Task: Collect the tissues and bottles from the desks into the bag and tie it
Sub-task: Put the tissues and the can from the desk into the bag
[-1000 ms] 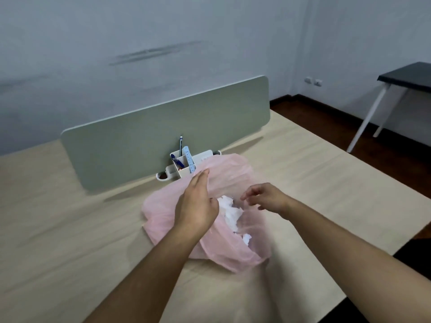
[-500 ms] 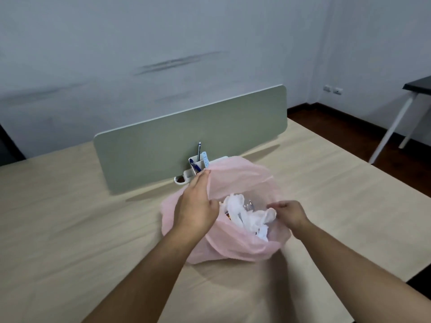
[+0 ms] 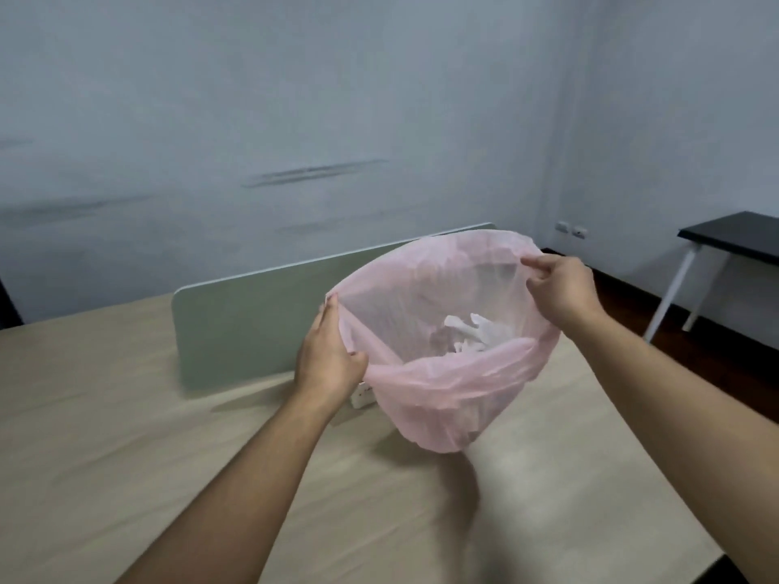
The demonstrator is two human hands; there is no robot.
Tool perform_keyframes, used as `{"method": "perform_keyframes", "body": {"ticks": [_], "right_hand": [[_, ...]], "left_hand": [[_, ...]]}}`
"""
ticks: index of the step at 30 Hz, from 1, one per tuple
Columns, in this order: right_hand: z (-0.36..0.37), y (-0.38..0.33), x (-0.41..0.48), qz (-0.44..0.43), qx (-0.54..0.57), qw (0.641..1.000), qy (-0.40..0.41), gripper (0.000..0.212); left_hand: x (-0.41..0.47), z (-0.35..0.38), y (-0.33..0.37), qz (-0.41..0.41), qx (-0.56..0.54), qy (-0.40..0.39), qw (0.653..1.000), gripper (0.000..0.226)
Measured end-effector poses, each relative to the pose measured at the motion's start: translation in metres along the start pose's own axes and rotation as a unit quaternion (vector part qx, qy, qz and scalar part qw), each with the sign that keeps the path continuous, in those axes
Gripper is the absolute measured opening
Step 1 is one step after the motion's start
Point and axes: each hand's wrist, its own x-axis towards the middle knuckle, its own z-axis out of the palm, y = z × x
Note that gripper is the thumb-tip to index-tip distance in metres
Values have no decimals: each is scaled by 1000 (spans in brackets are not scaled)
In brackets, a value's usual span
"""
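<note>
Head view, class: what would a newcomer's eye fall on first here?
The pink bag, held wide open at centre: the left hand grips its rim on one side, the right hand pinches the far side. Crumpled white tissues lie at its bottom. Behind it a grey-green divider panel stands on the pale wooden desk.

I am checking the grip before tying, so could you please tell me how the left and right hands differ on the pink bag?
The left hand grips the pink bag's rim low on the near left; the right hand pinches it higher, at the far right. The left hand's fingers lie fairly straight; the right hand's are curled. Both hold the mouth open over the tissues.
</note>
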Motion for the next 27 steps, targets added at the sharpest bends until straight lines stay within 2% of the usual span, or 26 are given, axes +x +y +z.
{"method": "perform_keyframes", "body": {"ticks": [3,8,13,17,23,27], "right_hand": [[5,13,-9,-1,-48,999,-22,47],[32,67,-34,65,-200,967,-147,56],[29,79,-38,89,-269,939,-195,65],[22,73,-34,90,-284,934,-196,65],[20,66,-60,81,-285,940,-171,71],[20,74,-97,99,-295,934,-178,69]], "left_hand": [[-6,20,-3,10,23,-77,997,97],[-17,51,-18,21,81,-183,980,93],[0,45,-21,27,113,-147,982,93],[14,33,-22,48,115,-131,983,99],[-11,42,-24,115,162,-176,964,102],[-36,55,-27,121,149,-201,961,103]]}}
